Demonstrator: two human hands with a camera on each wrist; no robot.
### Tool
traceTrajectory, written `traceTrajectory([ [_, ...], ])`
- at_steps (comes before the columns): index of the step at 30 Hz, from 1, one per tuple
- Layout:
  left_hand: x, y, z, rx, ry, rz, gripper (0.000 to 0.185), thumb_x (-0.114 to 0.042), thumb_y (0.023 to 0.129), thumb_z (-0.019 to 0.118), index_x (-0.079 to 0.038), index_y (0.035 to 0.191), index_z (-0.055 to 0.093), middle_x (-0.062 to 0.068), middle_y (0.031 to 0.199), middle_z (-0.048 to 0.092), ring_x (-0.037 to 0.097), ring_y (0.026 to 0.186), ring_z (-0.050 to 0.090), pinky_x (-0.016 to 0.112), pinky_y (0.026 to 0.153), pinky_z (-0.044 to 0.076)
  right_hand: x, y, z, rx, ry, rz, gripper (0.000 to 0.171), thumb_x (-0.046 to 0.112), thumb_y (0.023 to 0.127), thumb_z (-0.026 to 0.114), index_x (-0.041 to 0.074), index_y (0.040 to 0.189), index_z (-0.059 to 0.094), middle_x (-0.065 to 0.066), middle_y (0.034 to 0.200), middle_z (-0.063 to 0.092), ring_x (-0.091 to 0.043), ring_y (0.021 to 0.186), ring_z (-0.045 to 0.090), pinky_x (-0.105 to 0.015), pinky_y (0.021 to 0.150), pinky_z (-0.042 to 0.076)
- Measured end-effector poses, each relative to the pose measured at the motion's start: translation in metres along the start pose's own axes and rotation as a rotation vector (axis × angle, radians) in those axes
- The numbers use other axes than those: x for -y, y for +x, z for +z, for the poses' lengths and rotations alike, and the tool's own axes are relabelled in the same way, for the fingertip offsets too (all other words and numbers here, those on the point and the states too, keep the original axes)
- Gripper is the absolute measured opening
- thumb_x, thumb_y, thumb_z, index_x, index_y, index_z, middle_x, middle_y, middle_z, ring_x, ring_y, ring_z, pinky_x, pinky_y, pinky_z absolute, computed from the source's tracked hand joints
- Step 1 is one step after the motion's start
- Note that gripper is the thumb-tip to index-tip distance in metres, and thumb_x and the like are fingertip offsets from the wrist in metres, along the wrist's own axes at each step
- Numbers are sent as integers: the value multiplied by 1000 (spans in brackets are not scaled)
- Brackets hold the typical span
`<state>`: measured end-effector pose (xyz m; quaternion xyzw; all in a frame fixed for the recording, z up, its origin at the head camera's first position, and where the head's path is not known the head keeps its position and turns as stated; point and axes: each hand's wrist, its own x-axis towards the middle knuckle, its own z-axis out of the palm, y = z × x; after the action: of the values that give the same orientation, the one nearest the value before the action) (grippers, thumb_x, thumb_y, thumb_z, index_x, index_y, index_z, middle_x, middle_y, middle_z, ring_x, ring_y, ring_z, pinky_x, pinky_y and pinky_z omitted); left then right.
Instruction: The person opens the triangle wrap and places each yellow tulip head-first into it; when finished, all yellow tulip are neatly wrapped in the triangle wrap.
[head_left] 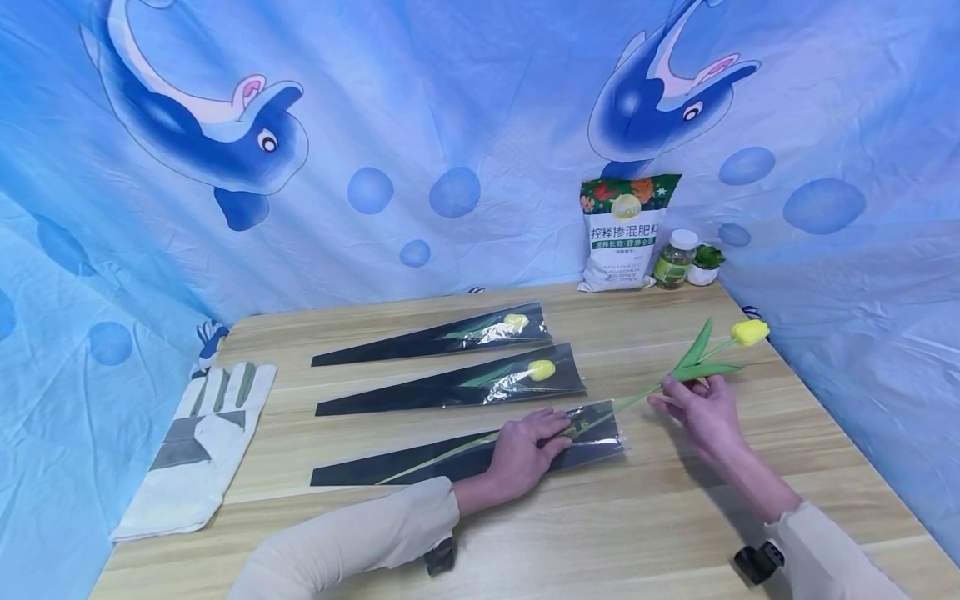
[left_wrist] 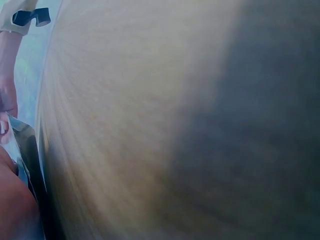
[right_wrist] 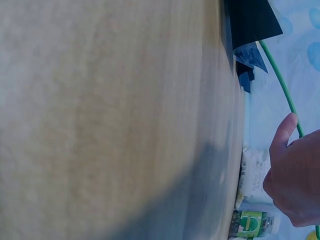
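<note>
My right hand (head_left: 705,412) pinches the green stem of a yellow tulip (head_left: 750,332) just below its leaves, above the right part of the table. The stem runs down leftward into the nearest black-backed clear flower sleeve (head_left: 341,476), which lies flat with its wide end to the right. Near that wide end, my left hand (head_left: 517,457) grips the sleeve between thumb and fingers, covering part of it. In the right wrist view, the stem (right_wrist: 281,80) passes from the sleeve's mouth to the right hand (right_wrist: 297,175).
Two more sleeves, a middle one (head_left: 405,398) and a far one (head_left: 375,352), each hold a yellow tulip. White-and-grey gloves (head_left: 217,442) lie at left. A fertilizer bag (head_left: 618,242), a lidded jar (head_left: 675,260) and a small potted plant (head_left: 705,263) stand at the back right.
</note>
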<state>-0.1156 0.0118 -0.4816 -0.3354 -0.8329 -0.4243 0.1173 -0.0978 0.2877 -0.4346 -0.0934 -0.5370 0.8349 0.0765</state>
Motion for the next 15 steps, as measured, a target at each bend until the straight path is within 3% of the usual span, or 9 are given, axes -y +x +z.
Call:
traceTrajectory([
  [9,-1,1,-1,0,10,13,31,-14,83,82,-4,111,76,9,114,72,24,112,67,35,97,51,-6,-2,-1,2,32,14,36,-5,94,65,6,118,41,-1,94,65,-15,83,69,-33,78,60],
  [15,0,0,-1,22,-11,-19,31,-15,84,82,-5,113,76,7,116,71,23,114,65,34,99,49,-7,-2,-5,28,54,28,19,9,98,64,5,111,51,-4,96,72,-17,88,72,-36,81,59],
])
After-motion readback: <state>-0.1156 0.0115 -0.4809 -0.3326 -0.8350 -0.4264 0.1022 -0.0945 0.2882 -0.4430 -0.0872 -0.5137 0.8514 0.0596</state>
